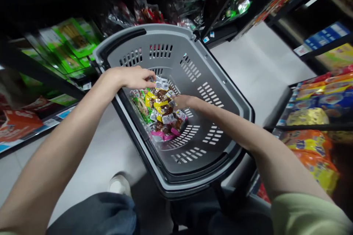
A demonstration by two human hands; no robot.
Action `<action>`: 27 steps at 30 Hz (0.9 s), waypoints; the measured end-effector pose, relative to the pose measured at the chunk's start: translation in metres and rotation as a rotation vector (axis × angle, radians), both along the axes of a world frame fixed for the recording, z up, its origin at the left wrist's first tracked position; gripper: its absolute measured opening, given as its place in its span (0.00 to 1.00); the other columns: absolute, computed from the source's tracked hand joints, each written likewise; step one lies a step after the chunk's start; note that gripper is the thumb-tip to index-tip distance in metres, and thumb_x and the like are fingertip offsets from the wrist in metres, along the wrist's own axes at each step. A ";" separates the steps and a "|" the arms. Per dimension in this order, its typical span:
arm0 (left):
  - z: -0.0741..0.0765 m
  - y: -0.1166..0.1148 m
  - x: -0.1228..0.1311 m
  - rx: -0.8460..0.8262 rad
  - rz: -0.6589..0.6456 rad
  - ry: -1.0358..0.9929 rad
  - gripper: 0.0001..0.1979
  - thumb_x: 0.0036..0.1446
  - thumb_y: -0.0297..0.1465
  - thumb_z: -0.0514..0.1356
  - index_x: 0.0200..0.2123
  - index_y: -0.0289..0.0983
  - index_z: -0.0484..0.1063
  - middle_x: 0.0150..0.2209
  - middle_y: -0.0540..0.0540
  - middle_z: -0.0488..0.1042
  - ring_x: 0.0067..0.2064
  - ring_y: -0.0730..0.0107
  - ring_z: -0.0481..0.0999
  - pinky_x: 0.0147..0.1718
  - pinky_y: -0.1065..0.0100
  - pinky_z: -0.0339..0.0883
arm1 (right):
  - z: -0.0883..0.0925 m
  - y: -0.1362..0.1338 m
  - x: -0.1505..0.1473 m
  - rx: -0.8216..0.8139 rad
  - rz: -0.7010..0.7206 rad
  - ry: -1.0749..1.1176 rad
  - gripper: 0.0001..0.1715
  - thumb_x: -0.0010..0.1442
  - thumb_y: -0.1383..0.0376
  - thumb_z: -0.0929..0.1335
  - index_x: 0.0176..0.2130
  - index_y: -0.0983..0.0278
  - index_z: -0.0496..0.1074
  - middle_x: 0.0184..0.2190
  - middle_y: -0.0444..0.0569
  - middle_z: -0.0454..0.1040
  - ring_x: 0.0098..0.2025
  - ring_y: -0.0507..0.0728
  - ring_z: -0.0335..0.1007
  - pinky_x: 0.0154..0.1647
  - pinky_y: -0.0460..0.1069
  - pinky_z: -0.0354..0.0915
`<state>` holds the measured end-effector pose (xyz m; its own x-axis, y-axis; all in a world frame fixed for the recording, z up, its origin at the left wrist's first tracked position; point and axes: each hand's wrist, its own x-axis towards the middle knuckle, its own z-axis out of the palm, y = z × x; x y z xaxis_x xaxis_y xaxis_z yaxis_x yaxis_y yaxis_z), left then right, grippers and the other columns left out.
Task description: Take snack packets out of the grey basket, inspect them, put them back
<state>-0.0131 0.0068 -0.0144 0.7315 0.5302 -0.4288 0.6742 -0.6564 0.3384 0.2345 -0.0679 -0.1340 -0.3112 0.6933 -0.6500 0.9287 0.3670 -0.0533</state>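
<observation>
A grey shopping basket (237,99) with slotted walls stands below me. Along its left side lies a pile of small shiny snack packets (162,108), brown, yellow, green and pink, with white labels. My left hand (136,77) reaches over the basket's left rim, its fingers bent round the edge of a clear packet at the top of the pile. From the right, my right hand (182,101) has its fingers closed against a white-labelled packet in the pile; its fingertips are partly hidden among the wrappers.
Black shelves with green packages (74,40) and dark plastic-wrapped goods (149,11) stand close beyond and left of the basket. A rack of orange and yellow bags (311,147) is at the right. My shoe (120,183) is on the pale floor (264,58).
</observation>
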 end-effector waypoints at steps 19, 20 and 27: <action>-0.010 -0.007 0.007 0.090 -0.017 0.019 0.24 0.59 0.45 0.58 0.53 0.36 0.73 0.39 0.41 0.77 0.48 0.51 0.75 0.52 0.55 0.64 | -0.021 -0.040 -0.051 0.029 0.059 0.274 0.35 0.55 0.63 0.74 0.58 0.73 0.65 0.46 0.60 0.78 0.43 0.62 0.76 0.39 0.49 0.66; -0.010 -0.008 0.007 0.095 -0.014 0.029 0.24 0.59 0.44 0.58 0.53 0.36 0.73 0.39 0.40 0.77 0.48 0.52 0.75 0.52 0.55 0.65 | -0.021 -0.041 -0.052 -0.002 0.058 0.288 0.33 0.55 0.63 0.74 0.56 0.72 0.68 0.44 0.57 0.79 0.41 0.61 0.76 0.37 0.48 0.66; -0.016 -0.006 0.005 0.029 0.038 -0.032 0.24 0.56 0.46 0.60 0.49 0.37 0.74 0.39 0.41 0.77 0.50 0.51 0.74 0.53 0.58 0.64 | -0.020 -0.059 -0.068 -0.248 0.129 0.336 0.22 0.54 0.54 0.75 0.43 0.65 0.80 0.34 0.50 0.80 0.32 0.57 0.73 0.31 0.48 0.62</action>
<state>-0.0081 0.0004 -0.0309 0.7237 0.5698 -0.3892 0.6879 -0.6406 0.3412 0.1662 -0.1274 -0.1536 -0.6080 0.4705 -0.6395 0.7919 0.4172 -0.4460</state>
